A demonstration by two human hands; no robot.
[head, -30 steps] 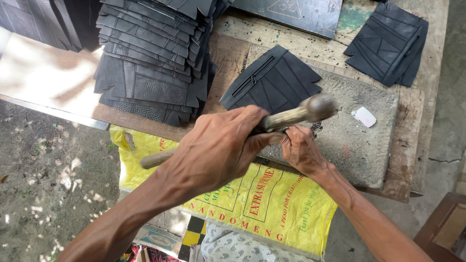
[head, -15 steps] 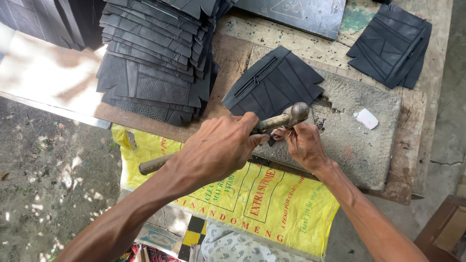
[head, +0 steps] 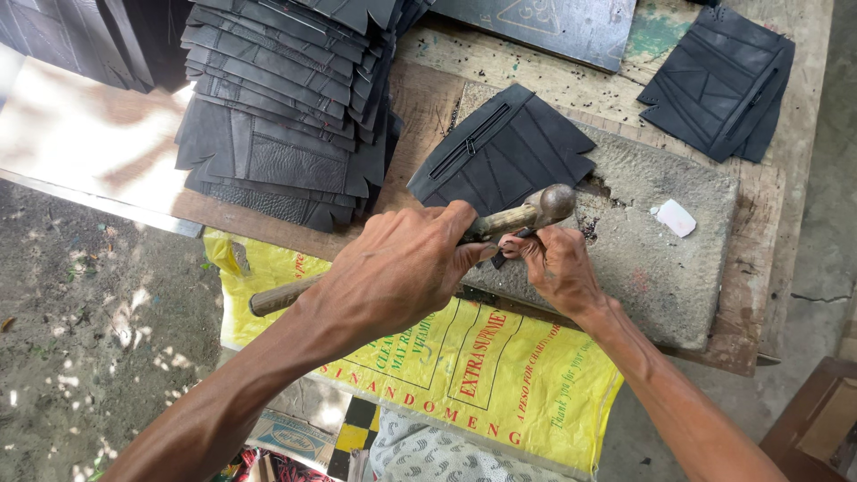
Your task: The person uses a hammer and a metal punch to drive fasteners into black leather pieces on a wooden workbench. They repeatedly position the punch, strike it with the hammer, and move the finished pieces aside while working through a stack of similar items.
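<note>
Head view: the left hand point(head: 397, 268) has its fingers wrapped tightly around the wooden handle of a hammer point(head: 482, 225), whose metal head sits just above the near edge of a grey stone slab point(head: 661, 268). The right hand point(head: 555, 268) has its fingers pinched narrow on a small dark piece point(head: 502, 257) right under the hammer head; what the piece is cannot be told. A black rubber cut-out point(head: 504, 152) lies on the slab's far left part, touching the hammer head's side. A small white chip point(head: 676, 217) rests on the slab to the right. On the wooden desk point(head: 428, 98), a tall stack of black cut-outs point(head: 286, 107) stands at the far left, and a smaller pile point(head: 719, 85) lies at the far right. A yellow printed sack point(head: 464, 375) hangs below the desk's near edge.
</note>
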